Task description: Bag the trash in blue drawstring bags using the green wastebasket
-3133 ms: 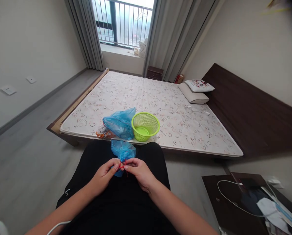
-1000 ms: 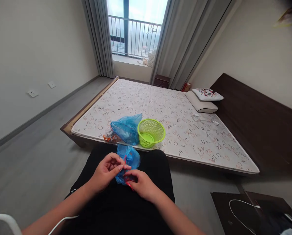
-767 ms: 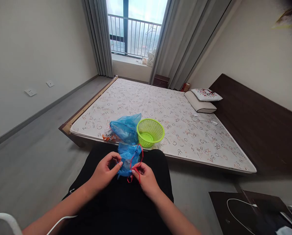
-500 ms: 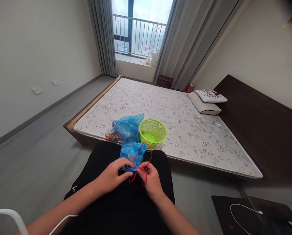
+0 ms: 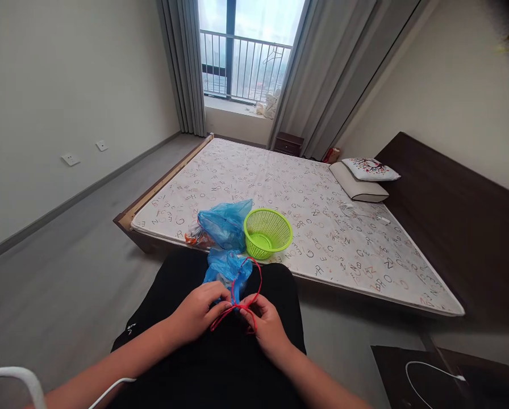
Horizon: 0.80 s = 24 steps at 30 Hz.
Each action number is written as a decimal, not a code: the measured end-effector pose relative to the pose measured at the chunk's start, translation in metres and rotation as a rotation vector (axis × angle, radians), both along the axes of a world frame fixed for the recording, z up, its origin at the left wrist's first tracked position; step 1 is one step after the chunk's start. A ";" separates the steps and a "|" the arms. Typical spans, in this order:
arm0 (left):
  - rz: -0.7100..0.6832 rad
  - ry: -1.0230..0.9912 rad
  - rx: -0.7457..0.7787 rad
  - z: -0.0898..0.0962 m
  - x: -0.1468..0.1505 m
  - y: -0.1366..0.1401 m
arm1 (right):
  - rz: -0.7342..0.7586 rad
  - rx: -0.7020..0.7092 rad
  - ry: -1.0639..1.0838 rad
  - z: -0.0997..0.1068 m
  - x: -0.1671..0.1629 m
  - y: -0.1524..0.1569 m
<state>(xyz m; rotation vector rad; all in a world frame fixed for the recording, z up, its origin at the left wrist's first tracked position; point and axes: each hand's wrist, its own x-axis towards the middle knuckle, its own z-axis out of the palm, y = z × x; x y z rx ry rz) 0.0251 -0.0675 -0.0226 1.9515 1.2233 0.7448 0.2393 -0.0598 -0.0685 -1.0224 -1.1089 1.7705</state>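
Observation:
Over my lap, both hands pinch a red cord [image 5: 261, 278] that loops upward and crosses between my fingertips. My left hand [image 5: 205, 309] grips the cord at the crossing, and my right hand [image 5: 265, 324] pinches it just to the right. A small blue plastic bag [image 5: 226, 264] lies on my thighs behind the fingers, partly hidden by them. Beyond it, on the mattress edge, rests a larger blue plastic bag [image 5: 224, 224]. Beside that bag stands a green plastic basket [image 5: 268, 233] with nothing inside.
The bed's mattress [image 5: 288, 182] with printed letters fills the middle. Pillows [image 5: 367, 176] lie by the dark headboard [image 5: 442, 193]. Orange and white packaging [image 5: 197, 236] sits left of the larger bag. A dark low surface [image 5: 412, 369] with a white cable is at lower right.
Both hands have come slightly lower and nearer to me with the cord. The left fingers now pinch the red cord, whose end sticks out below them.

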 end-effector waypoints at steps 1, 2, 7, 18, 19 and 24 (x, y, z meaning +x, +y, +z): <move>0.005 0.001 -0.016 0.000 0.000 -0.001 | 0.015 -0.035 0.008 -0.001 0.004 -0.001; 0.016 -0.006 -0.033 0.000 0.000 -0.001 | 0.027 -0.060 0.020 -0.002 0.007 -0.001; 0.177 -0.154 -0.078 -0.010 -0.004 0.000 | -0.084 -0.036 0.054 0.012 0.016 0.000; 0.425 -0.430 -0.182 -0.029 -0.017 0.003 | -0.478 -0.355 0.470 0.036 0.011 -0.016; 0.424 -0.425 -0.195 -0.030 -0.017 0.002 | -0.497 -0.357 0.488 0.037 0.011 -0.016; 0.389 -0.341 -0.212 -0.041 -0.024 0.002 | -0.548 -0.380 0.560 0.026 0.006 -0.006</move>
